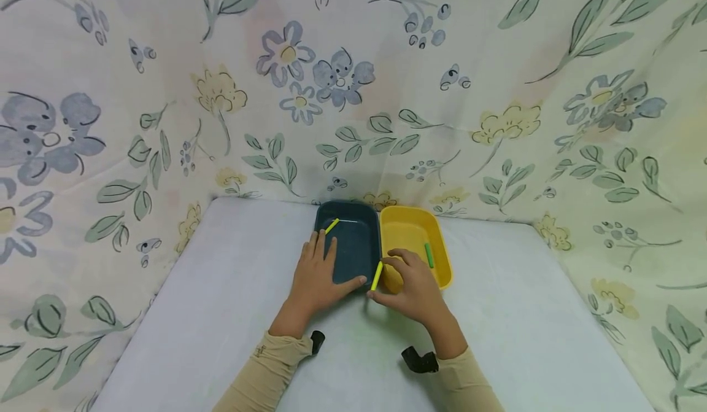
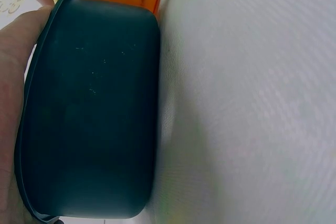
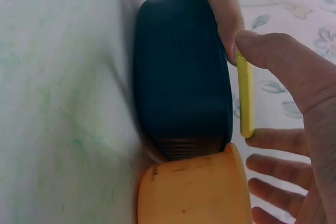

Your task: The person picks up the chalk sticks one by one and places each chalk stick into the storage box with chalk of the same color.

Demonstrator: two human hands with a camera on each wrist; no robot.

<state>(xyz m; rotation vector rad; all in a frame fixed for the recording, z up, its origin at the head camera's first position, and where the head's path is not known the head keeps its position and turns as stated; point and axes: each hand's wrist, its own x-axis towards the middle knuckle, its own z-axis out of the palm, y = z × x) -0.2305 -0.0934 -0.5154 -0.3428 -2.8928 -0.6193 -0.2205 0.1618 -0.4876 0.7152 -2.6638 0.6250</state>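
My right hand [image 1: 415, 290] pinches a short yellow stick [image 1: 377, 276] between thumb and fingertips, at the near ends of two trays. In the right wrist view the stick [image 3: 245, 96] runs from the thumb tip to one fingertip, with the other fingers apart from it. My left hand [image 1: 316, 275] rests over the left side of the dark blue tray [image 1: 356, 258], fingers spread and thumb reaching across its near end. Another yellow stick [image 1: 332, 226] lies inside that tray, partly hidden by the left fingers. In the yellow tray [image 1: 403, 234] is a green stick [image 1: 429, 255].
Both trays stand side by side at the back of a white-covered table [image 1: 237, 264]. Behind them hangs a floral cloth [image 1: 359, 80]. A black fitting [image 1: 420, 360] sits at the right wrist and another [image 1: 317, 342] at the left.
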